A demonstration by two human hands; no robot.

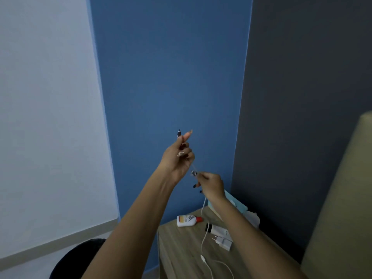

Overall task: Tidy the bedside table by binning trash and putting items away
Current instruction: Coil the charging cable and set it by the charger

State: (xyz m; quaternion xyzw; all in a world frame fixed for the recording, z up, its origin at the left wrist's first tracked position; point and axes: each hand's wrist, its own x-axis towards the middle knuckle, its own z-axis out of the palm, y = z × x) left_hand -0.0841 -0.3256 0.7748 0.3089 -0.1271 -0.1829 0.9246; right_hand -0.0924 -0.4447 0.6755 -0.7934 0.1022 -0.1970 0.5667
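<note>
The task is judged to be at an early or middle stage, since several items are seen lying on the bench [181, 248] at the lower centre of the frame. A white charging cable [203, 234] is held up in the middle of the frame: it is pinched near its upper part by the right hand [211, 186], and its upper end appears to be grasped by the curled fingers of the left hand [179, 158], though that stretch is thin and blurred. The cable hangs down to the bench, where its lower length and a connector rest on the wood. A white bottle with a red cap [188, 220] lies on its side near the back edge, a white tube with a black cap [218, 231] lies just right of it, and a white charger plug [223, 242] lies touching the tube. A teal object [239, 206] is partly hidden behind the right forearm. A dark round shape [80, 258], possibly a bin, is seen at the lower left. No item can be confirmed as put away.
</note>
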